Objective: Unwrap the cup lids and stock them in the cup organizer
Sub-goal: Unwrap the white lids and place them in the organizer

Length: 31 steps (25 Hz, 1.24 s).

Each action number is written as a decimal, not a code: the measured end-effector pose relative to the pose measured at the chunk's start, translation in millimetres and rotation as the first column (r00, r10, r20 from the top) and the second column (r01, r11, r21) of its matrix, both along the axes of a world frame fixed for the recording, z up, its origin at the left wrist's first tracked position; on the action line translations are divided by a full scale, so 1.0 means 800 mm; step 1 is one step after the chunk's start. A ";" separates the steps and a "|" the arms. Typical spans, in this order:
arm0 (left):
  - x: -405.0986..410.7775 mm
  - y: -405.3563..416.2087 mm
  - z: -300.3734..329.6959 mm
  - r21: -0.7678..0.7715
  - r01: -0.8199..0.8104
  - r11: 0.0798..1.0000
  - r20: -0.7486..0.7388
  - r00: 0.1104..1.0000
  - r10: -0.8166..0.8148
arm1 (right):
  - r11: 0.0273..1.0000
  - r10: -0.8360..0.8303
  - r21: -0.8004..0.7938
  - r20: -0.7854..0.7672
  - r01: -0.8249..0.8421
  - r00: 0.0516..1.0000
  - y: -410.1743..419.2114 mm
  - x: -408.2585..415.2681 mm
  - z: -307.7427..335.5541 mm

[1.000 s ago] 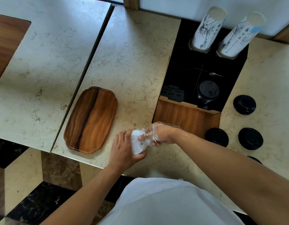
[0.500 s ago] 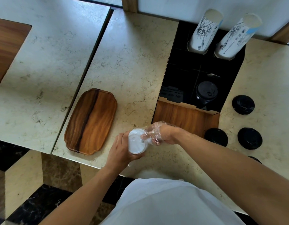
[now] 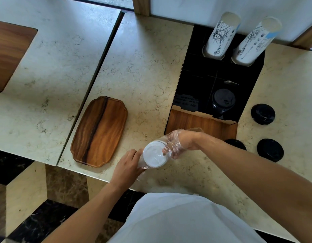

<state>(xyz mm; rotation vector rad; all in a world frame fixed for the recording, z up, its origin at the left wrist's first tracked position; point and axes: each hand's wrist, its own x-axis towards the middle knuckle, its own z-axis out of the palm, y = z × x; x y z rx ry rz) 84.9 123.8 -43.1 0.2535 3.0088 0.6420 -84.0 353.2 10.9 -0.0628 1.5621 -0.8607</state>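
My left hand (image 3: pixel 124 168) and right hand (image 3: pixel 182 143) grip white stacked cup lids (image 3: pixel 154 156) (clear wrap (image 3: pixel 171 139) bunched rightward).

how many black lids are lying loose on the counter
3 visible: one far right, one nearer right, one half hidden behind the right forearm. More may hide under that arm. A separate black stack sits in the organizer.

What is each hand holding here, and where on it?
The right hand grips the white lid stack at its top rim, through loose plastic wrap. The left hand grips the wrap at the stack's lower side.
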 end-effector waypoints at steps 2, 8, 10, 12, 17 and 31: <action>0.003 -0.002 0.001 -0.030 0.021 0.999 0.018 1.000 -0.020 | 0.940 0.336 0.141 -0.237 -0.309 0.912 0.006 -0.010 0.003; 0.030 -0.029 -0.001 -0.076 -0.043 0.996 0.085 0.995 0.050 | 0.985 0.153 0.108 -0.175 -0.136 0.972 0.015 -0.024 0.009; 0.038 -0.036 0.003 -0.091 -0.080 0.993 0.129 0.987 0.091 | 0.992 0.094 0.098 -0.206 -0.075 0.974 0.021 -0.029 0.009; 0.044 -0.038 0.009 -0.109 -0.103 0.989 0.140 0.983 0.118 | 0.998 0.041 0.061 -0.188 -0.030 0.981 0.024 -0.029 0.010; 0.041 -0.022 0.026 -0.178 -0.149 0.973 0.100 0.981 0.169 | 0.997 -0.019 0.069 -0.258 0.038 0.966 0.020 -0.020 0.004; -0.020 0.049 0.010 -0.333 -0.100 0.938 0.097 0.985 0.139 | 0.954 -0.172 0.162 -0.394 0.252 0.903 0.002 -0.017 -0.012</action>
